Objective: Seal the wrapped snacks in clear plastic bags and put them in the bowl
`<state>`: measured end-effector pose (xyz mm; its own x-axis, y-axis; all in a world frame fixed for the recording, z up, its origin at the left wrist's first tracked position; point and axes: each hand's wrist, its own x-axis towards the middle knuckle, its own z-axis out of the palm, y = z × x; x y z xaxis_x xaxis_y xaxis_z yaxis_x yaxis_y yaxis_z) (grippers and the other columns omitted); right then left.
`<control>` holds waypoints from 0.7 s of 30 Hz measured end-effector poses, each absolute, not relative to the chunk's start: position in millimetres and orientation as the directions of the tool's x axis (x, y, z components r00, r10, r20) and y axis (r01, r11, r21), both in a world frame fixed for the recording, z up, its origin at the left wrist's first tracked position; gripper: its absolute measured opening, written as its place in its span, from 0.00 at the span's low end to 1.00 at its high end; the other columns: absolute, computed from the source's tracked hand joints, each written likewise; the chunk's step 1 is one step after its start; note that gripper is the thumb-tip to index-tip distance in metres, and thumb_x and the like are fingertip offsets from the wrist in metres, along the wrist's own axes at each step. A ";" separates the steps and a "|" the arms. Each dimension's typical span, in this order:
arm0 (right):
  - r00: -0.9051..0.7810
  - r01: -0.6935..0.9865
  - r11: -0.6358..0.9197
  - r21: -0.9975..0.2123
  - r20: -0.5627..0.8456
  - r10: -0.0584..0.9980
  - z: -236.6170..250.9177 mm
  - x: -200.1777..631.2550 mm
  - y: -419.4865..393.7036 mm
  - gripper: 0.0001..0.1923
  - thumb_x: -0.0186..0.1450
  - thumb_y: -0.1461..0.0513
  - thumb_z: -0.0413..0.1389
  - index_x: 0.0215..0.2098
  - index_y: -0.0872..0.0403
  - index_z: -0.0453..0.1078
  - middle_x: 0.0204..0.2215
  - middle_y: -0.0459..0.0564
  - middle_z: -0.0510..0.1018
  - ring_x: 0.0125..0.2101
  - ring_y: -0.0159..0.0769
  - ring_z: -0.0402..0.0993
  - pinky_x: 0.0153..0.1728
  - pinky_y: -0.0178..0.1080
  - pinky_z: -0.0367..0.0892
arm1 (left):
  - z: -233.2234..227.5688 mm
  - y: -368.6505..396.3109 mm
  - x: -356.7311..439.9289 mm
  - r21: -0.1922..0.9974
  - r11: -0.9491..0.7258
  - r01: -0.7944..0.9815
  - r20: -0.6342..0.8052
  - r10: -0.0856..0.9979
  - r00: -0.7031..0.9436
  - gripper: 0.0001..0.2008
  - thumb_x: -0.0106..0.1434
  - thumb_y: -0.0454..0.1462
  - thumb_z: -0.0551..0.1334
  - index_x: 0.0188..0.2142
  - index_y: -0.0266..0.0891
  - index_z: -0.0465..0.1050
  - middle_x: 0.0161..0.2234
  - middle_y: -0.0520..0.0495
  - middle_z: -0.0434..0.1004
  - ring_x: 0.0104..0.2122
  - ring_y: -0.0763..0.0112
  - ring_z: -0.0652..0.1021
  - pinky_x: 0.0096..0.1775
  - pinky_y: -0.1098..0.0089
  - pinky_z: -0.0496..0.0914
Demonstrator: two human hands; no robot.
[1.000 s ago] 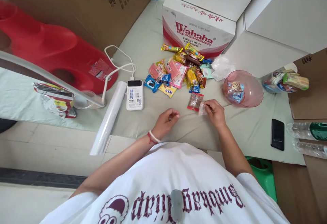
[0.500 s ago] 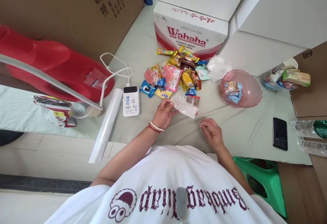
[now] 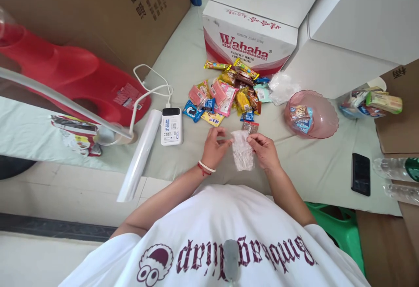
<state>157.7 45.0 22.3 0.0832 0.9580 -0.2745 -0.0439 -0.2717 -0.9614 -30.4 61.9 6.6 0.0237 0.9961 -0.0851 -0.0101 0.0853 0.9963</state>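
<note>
A crinkled clear plastic bag (image 3: 243, 152) hangs between my hands, near the front of the cloth-covered surface. My right hand (image 3: 264, 148) pinches its upper right edge between thumb and fingers. At the upper left corner, the thumb and fingertips of my left hand (image 3: 216, 148) close on the plastic, with the other fingers curled. Just beyond the bag lies a small red-brown snack packet (image 3: 250, 127), partly hidden by the plastic and my right hand. Farther back is a pile of colourful wrapped snacks (image 3: 225, 97). A pink clear bowl (image 3: 327, 119) to the right holds several packets.
A white power bank (image 3: 172, 130) with a cable and a plastic film roll (image 3: 139, 158) lie left. More clear plastic (image 3: 283, 87) sits behind the bowl, near a Wahaha carton (image 3: 248, 38). A phone (image 3: 360, 174) and bottles (image 3: 394, 169) are at right.
My right hand has come up and taken hold of the plastic bag. The bag has swung from lying sideways to hanging down, nearer to me. My left hand has shifted slightly right.
</note>
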 end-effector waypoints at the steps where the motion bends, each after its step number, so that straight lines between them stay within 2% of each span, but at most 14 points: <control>1: 0.141 -0.008 -0.228 -0.974 -0.226 0.964 20.6 153.5 42.9 0.17 0.58 0.48 0.67 0.33 0.52 0.77 0.23 0.42 0.72 0.23 0.30 0.62 0.25 0.35 0.60 | 8.0 59.4 -29.7 0.997 0.068 0.039 -0.066 0.996 -0.057 0.19 0.56 0.48 0.73 0.37 0.41 0.70 0.35 0.51 0.73 0.35 0.71 0.73 0.35 0.73 0.69; 3: 0.197 0.114 -0.123 -0.986 -0.099 0.975 19.0 147.0 37.9 0.13 0.61 0.50 0.66 0.34 0.51 0.78 0.28 0.44 0.76 0.27 0.32 0.67 0.30 0.36 0.64 | 12.1 55.1 -26.3 0.995 0.086 0.045 -0.085 0.996 -0.021 0.17 0.60 0.49 0.70 0.35 0.41 0.69 0.30 0.53 0.70 0.30 0.74 0.70 0.32 0.73 0.66; 6: 0.147 0.226 -0.026 -0.974 0.007 0.989 19.5 139.5 32.2 0.09 0.64 0.53 0.65 0.35 0.50 0.79 0.31 0.46 0.77 0.32 0.33 0.70 0.35 0.37 0.65 | 17.9 53.0 -17.6 0.976 0.184 -0.113 -0.160 0.968 0.194 0.20 0.63 0.54 0.67 0.35 0.40 0.69 0.25 0.55 0.68 0.25 0.75 0.67 0.29 0.73 0.64; 9: 0.124 0.078 -0.097 -0.992 -0.087 0.988 19.4 136.0 31.5 0.12 0.62 0.51 0.66 0.34 0.50 0.77 0.29 0.45 0.76 0.29 0.33 0.68 0.33 0.36 0.65 | 19.0 54.1 -11.0 0.950 0.223 -0.221 -0.168 0.956 0.240 0.23 0.61 0.56 0.69 0.33 0.40 0.68 0.24 0.56 0.67 0.25 0.76 0.67 0.29 0.72 0.64; 12: 0.145 -0.104 -0.192 -0.976 -0.205 0.968 19.0 140.6 33.3 0.19 0.58 0.46 0.68 0.33 0.50 0.72 0.25 0.43 0.71 0.25 0.31 0.62 0.29 0.35 0.62 | 15.5 53.7 -13.0 0.927 0.262 -0.268 -0.185 0.942 0.279 0.24 0.60 0.57 0.70 0.33 0.39 0.68 0.23 0.56 0.66 0.24 0.77 0.66 0.29 0.73 0.63; 15: 0.184 -0.188 -0.218 -0.958 -0.253 0.950 20.1 154.4 34.4 0.25 0.54 0.43 0.70 0.32 0.50 0.69 0.24 0.42 0.67 0.24 0.30 0.60 0.27 0.34 0.61 | 12.4 54.1 -26.4 0.889 0.331 -0.317 -0.227 0.919 0.323 0.24 0.59 0.55 0.72 0.32 0.39 0.69 0.23 0.56 0.68 0.23 0.78 0.67 0.28 0.74 0.63; 18: 0.232 -0.217 -0.216 -0.952 -0.265 0.936 20.6 174.0 34.3 0.24 0.53 0.44 0.71 0.32 0.50 0.69 0.24 0.40 0.65 0.23 0.28 0.58 0.24 0.32 0.58 | 14.3 58.3 -49.0 0.838 0.402 -0.369 -0.248 0.883 0.400 0.20 0.57 0.49 0.75 0.32 0.38 0.72 0.33 0.50 0.76 0.33 0.74 0.76 0.36 0.72 0.72; 21: 0.243 -0.183 -0.220 -0.958 -0.261 0.934 19.0 191.6 33.4 0.21 0.53 0.48 0.72 0.32 0.51 0.71 0.23 0.39 0.64 0.21 0.27 0.54 0.22 0.32 0.53 | 19.1 63.8 -70.5 0.757 0.498 -0.423 -0.291 0.836 0.465 0.17 0.54 0.43 0.77 0.30 0.37 0.72 0.43 0.45 0.78 0.46 0.63 0.79 0.47 0.60 0.77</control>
<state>191.6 33.4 19.0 0.2430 0.9342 -0.2610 -0.1833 -0.2200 -0.9581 -70.5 63.8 19.1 0.4650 0.8362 -0.2906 -0.4232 0.4983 0.7566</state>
